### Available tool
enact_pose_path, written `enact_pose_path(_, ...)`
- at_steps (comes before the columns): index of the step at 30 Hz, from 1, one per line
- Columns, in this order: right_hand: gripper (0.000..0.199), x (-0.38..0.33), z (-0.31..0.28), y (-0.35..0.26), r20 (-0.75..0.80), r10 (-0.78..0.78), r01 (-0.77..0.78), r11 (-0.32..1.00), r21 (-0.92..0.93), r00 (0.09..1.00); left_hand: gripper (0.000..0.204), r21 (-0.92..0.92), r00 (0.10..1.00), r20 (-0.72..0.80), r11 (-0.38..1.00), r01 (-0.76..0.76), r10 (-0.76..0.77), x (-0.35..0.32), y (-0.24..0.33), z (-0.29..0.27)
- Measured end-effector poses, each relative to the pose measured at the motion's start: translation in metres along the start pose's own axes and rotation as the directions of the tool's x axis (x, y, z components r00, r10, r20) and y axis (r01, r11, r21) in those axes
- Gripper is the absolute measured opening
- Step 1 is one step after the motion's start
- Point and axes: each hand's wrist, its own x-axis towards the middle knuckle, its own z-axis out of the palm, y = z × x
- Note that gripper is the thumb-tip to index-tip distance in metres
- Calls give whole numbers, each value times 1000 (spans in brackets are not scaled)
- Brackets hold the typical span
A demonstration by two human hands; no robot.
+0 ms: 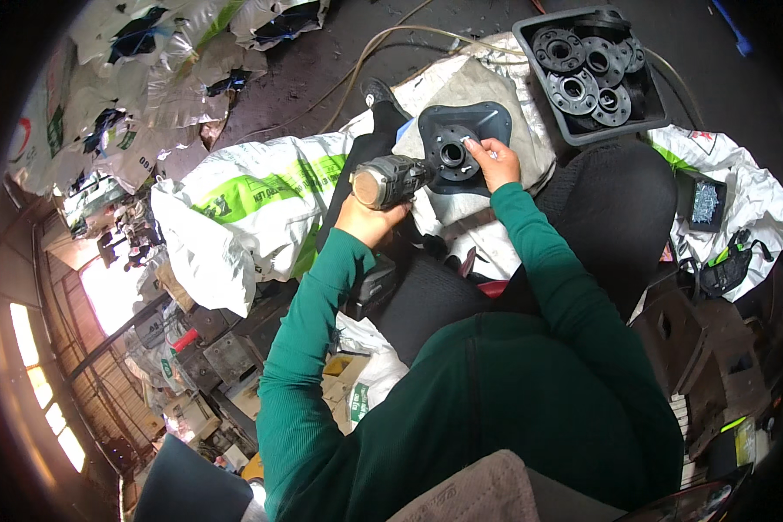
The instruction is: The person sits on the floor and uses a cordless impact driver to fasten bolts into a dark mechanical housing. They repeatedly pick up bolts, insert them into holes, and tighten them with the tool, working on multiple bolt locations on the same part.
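A: Where is the black flanged fitting (458, 150) lying?

B: On my lap sack (487, 96). My right hand (492, 162) is pinching its rim shut; my left hand (367, 217) is gripping the power driver (393, 180) closed. I'm judging: keep the bit square.

My left hand (367, 217) is curled shut in a grip, arm bent at the elbow. My right hand (493, 163) reaches forward, fingers seemingly pinched, both sleeves green.

workshop | stacked sacks (235, 204) | crate of black flanges (587, 74) | metal scrap (209, 357)
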Motion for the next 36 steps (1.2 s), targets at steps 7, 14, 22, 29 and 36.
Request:
enact_pose_path(7,40,-14,-16,-33,-79,-325,270,879,-392,942,37,-232,987,-154,969,-89,54,-21,18,0)
enact_pose_path(14,25,-12,-18,-47,184,-551,559,656,-507,814,33,-153,983,-134,977,-148,128,-4,41,5)
enact_pose_path(22,11,-8,-14,-49,121,-565,561,724,-400,816,34,1,990,-93,994,-109,108,9,41,9)
enact_pose_path(29,12,-8,-15,-48,101,-561,557,752,-353,822,33,-58,972,-150,979,-194,184,12,33,10)
enact_pose_path(36,12,-6,-14,-44,99,-531,531,778,-336,841,34,-66,987,-96,989,-135,128,14,36,9)
